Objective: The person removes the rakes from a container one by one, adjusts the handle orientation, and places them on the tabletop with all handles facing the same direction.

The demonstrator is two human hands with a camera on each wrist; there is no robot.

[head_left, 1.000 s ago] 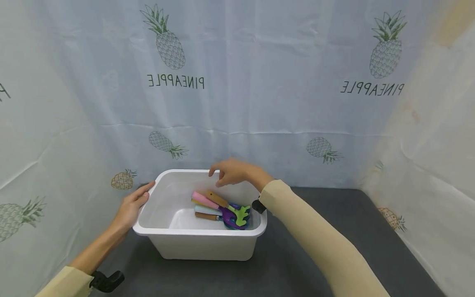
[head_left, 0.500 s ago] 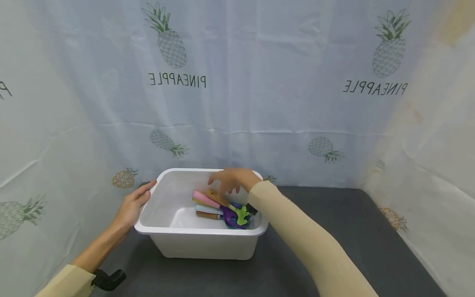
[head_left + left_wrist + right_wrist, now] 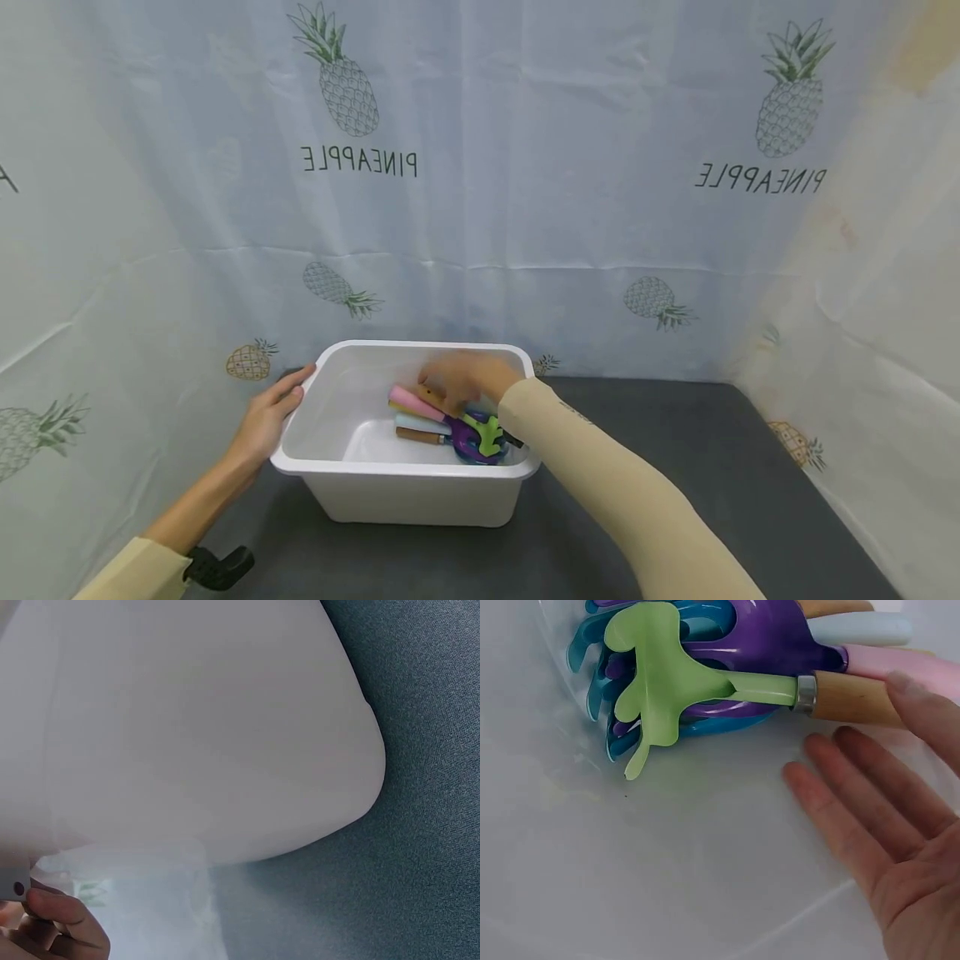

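Note:
My left hand [image 3: 272, 412] grips the left rim of a white plastic tub [image 3: 405, 497]; in the left wrist view its thumb and fingers [image 3: 71, 915] pinch the rim. Inside the tub my right hand [image 3: 919, 877] is at a small green garden rake [image 3: 656, 682] with a wooden handle [image 3: 847, 699]. Its thumb overlaps the handle's end, while the other fingers reach out fairly straight alongside, apart from it. Under the rake lie a purple hand trowel [image 3: 769, 637] with a pink handle [image 3: 892, 664] and blue rake-like tools [image 3: 589, 637].
The tub stands on a dark grey tabletop [image 3: 660, 467], which extends to the right. A pale curtain [image 3: 480, 208] printed with pineapples hangs behind, and similar sheets hang at both sides. A pale blue handle [image 3: 422, 424] and a brown handle [image 3: 420, 436] lie in the tub.
My right hand has come down from above the tub's back rim to the wooden handle of the green rake. My left hand stays on the left rim.

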